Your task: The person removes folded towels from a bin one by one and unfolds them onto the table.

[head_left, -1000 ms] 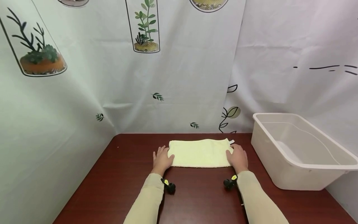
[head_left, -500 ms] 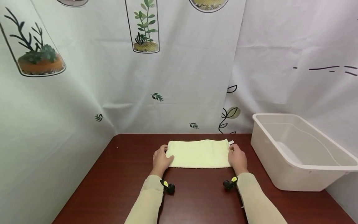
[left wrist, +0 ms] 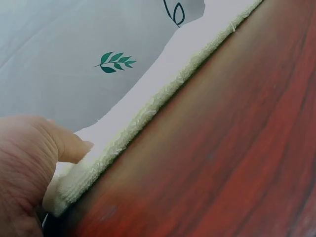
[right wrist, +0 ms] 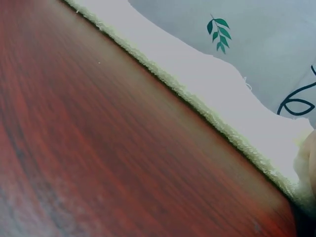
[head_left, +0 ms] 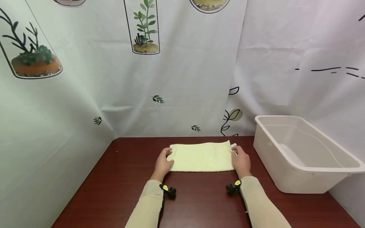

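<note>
A folded pale yellow towel (head_left: 201,157) lies on the dark red-brown table, long side facing me, with a small white tag (head_left: 233,145) at its far right corner. My left hand (head_left: 162,162) grips its left end, thumb on top and fingers curled round the edge. In the left wrist view that thumb (left wrist: 74,147) presses on the upper face near the front corner. At the opposite end my right hand (head_left: 241,161) pinches the towel's right edge, fingers bent by the tag. Only a sliver of that hand shows in the right wrist view, beside the towel's thick fluffy front edge (right wrist: 197,106).
A large off-white plastic tub (head_left: 288,177) stands on the table to the right of my right hand. A white cloth backdrop (head_left: 182,79) printed with plants hangs behind the table (head_left: 114,190) and along its left side. Black wrist cameras (head_left: 171,192) sit on both wrists.
My left fingers, spread beside the towel before, have curled in round its left edge. The right hand's fingers have drawn in at the right edge. The head view has shifted slightly.
</note>
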`<act>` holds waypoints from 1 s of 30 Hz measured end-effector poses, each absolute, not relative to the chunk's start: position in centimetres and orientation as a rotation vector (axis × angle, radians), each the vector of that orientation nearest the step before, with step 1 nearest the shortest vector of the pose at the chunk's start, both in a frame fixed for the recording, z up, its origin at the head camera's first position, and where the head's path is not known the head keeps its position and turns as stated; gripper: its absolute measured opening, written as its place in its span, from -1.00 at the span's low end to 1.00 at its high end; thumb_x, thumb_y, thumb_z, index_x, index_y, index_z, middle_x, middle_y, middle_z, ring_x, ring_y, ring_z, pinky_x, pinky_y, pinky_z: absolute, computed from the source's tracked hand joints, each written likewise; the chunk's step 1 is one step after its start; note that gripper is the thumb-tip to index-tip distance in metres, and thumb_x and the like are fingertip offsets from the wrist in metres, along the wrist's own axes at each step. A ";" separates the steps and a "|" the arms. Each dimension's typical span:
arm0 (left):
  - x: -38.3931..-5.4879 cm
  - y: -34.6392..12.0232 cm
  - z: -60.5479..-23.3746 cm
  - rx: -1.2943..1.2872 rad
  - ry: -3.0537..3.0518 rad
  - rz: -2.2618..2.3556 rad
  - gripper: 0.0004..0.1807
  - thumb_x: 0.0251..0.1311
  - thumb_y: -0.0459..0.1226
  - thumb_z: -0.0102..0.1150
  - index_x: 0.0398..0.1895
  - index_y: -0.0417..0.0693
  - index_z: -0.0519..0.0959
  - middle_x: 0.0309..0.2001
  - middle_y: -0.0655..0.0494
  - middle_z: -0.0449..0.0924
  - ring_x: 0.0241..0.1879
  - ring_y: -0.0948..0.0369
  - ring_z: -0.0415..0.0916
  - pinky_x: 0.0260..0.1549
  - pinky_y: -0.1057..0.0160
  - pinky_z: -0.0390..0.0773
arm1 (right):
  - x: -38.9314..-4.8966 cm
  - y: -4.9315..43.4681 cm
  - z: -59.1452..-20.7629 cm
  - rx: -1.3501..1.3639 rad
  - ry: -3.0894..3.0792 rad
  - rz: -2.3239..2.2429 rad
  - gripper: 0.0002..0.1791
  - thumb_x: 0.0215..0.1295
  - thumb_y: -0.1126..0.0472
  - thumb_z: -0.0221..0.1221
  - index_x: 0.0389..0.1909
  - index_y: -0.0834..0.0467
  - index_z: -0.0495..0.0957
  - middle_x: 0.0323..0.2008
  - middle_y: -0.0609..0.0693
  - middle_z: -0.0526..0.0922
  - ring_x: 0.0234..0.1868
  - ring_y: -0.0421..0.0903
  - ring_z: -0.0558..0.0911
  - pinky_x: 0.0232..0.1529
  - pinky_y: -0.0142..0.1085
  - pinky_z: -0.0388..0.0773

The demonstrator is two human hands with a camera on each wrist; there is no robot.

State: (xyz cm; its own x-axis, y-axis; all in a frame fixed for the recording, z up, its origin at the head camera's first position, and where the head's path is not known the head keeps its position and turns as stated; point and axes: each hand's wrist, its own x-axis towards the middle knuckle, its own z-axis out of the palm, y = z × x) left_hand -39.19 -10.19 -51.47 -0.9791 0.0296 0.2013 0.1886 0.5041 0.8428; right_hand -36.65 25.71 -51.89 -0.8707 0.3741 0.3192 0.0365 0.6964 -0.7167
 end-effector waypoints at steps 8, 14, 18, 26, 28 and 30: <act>-39.3 -10.0 -51.8 -0.096 -2.636 -1.255 -0.38 0.32 -0.25 0.26 0.41 -0.14 0.33 0.23 -0.16 0.46 0.34 -0.20 0.22 0.26 -0.25 0.24 | -36.6 25.5 -52.0 -0.287 -2.426 1.031 -0.77 0.52 0.20 0.05 0.08 0.15 0.53 0.03 0.19 0.69 0.03 0.20 0.63 0.03 0.10 0.49; -39.0 -9.5 -51.4 -0.043 -2.608 -1.507 -0.35 0.41 -0.19 0.19 0.48 -0.13 0.24 0.36 -0.19 0.39 0.43 -0.20 0.11 0.24 -0.25 0.32 | -36.7 25.5 -52.0 -0.282 -2.393 1.028 -0.77 0.50 0.21 0.05 0.06 0.15 0.54 0.01 0.19 0.70 0.01 0.20 0.64 0.02 0.10 0.49; -39.1 -9.0 -50.8 0.013 -2.599 -1.576 -0.38 0.38 -0.28 0.21 0.46 -0.14 0.27 0.32 -0.21 0.42 0.38 -0.18 0.18 0.16 -0.21 0.42 | -36.6 25.4 -52.1 -0.289 -2.400 1.002 -0.79 0.50 0.20 0.06 0.04 0.13 0.55 -0.02 0.17 0.71 -0.04 0.21 0.65 -0.04 0.11 0.50; -39.3 -8.3 -49.9 0.079 -2.677 -1.401 -0.52 0.26 -0.50 0.10 0.27 -0.23 0.36 0.17 -0.29 0.38 -0.02 -0.09 0.49 -0.18 0.02 0.54 | -36.7 25.4 -52.0 -0.290 -2.387 0.988 -0.79 0.49 0.20 0.06 0.03 0.11 0.56 -0.03 0.16 0.72 -0.07 0.22 0.66 -0.08 0.11 0.50; -39.3 -8.3 -49.6 0.102 -2.653 -1.457 -0.47 0.22 -0.53 0.13 0.28 -0.26 0.34 0.20 -0.37 0.25 -0.14 -0.10 0.51 -0.27 0.03 0.54 | -36.7 25.4 -52.0 -0.283 -2.382 0.985 -0.79 0.50 0.20 0.06 0.04 0.12 0.56 -0.03 0.16 0.72 -0.09 0.21 0.66 -0.09 0.11 0.50; -39.2 -8.4 -49.3 0.134 -2.608 -1.520 -0.41 0.20 -0.53 0.18 0.32 -0.28 0.31 0.22 -0.43 0.14 -0.19 -0.12 0.50 -0.30 0.01 0.56 | -36.7 25.5 -52.0 -0.279 -2.378 0.991 -0.78 0.50 0.20 0.06 0.05 0.13 0.55 -0.02 0.16 0.72 -0.08 0.21 0.66 -0.08 0.11 0.50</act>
State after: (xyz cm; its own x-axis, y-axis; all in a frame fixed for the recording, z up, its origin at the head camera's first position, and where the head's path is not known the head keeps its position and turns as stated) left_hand -39.24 -8.37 -49.25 -0.9890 -0.1361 0.0587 -0.0160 0.4918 0.8705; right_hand -36.70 25.50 -51.99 -0.8308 0.3832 0.4036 -0.0169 0.7075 -0.7065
